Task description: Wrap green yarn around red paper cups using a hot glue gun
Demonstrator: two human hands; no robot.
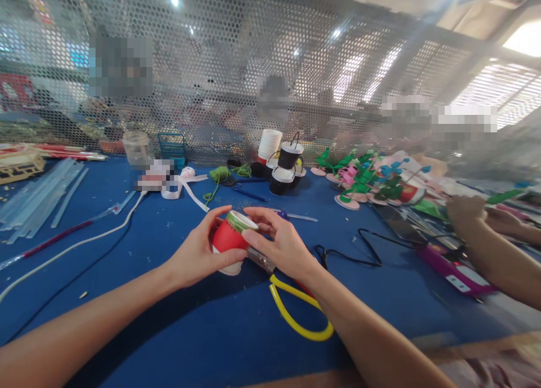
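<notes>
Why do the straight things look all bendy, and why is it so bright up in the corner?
Head view: the wide lens curves the mesh screen and the blue table near the edges; daylight washes out the top right corner; the red cup between left hand and right hand looks sharp, the far background soft.

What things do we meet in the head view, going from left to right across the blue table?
Clear glue sticks → clear jar → green cord → red cup held in the left hand and right hand → black-and-white cups → green and pink paper flowers → another person's hand.
</notes>
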